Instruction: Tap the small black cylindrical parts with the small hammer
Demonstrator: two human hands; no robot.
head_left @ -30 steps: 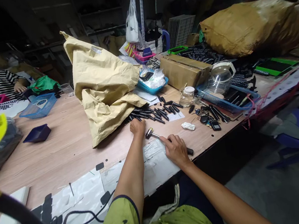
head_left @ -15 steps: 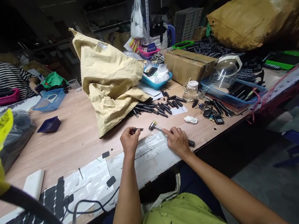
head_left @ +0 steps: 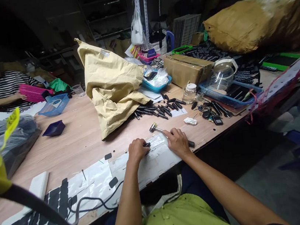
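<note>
My left hand (head_left: 136, 151) is closed around a small black part (head_left: 147, 145), whose tip shows past the fingers; its exact kind is unclear. That hand is low over the plastic-covered white strip (head_left: 155, 152) at the table's near edge. My right hand (head_left: 178, 142) grips a small hammer (head_left: 153, 127) by the handle, with the head pointing left and away from me. The black handle end sticks out beyond the palm. Farther back lies a pile of black pen-like pieces (head_left: 163, 108), partly beside a cream sack (head_left: 115, 87).
At right lie a bunch of keys (head_left: 205, 112), a white crumpled wad (head_left: 190, 121) and a blue basket (head_left: 228, 96). A lidded jar (head_left: 190, 92) stands near a cardboard box (head_left: 188, 68). A dark blue tray (head_left: 54, 129) sits left. A co-worker (head_left: 4, 90) holds a pink basket (head_left: 34, 92).
My left hand has moved right and nearer to me with the black part, down toward the strip. My right hand and the hammer stay put. The co-worker has tilted up the pink basket.
</note>
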